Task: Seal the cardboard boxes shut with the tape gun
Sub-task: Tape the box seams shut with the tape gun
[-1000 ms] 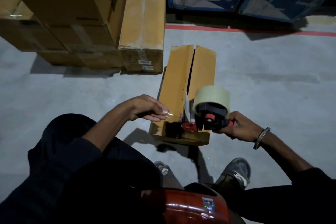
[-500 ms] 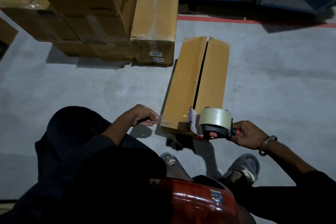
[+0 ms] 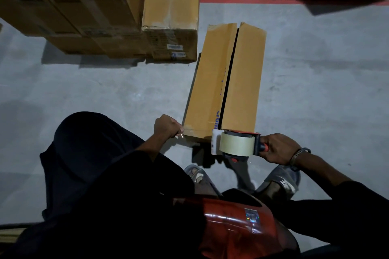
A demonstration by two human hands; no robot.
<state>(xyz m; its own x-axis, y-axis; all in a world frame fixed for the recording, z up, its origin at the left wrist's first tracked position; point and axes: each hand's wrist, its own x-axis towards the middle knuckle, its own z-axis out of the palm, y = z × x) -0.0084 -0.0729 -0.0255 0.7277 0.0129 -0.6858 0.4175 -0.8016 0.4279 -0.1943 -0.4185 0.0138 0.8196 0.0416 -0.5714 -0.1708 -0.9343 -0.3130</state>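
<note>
A long cardboard box (image 3: pixel 208 82) lies on the floor, its two top flaps folded down with a dark gap between them. My right hand (image 3: pixel 277 149) grips the handle of the tape gun (image 3: pixel 236 146), which carries a pale roll. The gun's front sits against the near end of the box, right at the gap. My left hand (image 3: pixel 166 126) is curled beside the box's near left corner and pinches a small pale sliver (image 3: pixel 181 135). I cannot tell whether that hand touches the box.
A taped box (image 3: pixel 171 2) stands left of the open one, against a stack of bigger cartons (image 3: pixel 73 6). A red floor line (image 3: pixel 273 1) runs along the back. My sandalled feet (image 3: pixel 280 181) and a glossy red object (image 3: pixel 235 227) are below the gun.
The tape gun has come down from above the box's near end to its near edge, with the roll now lying sideways. My left hand has drawn back to the near left corner.
</note>
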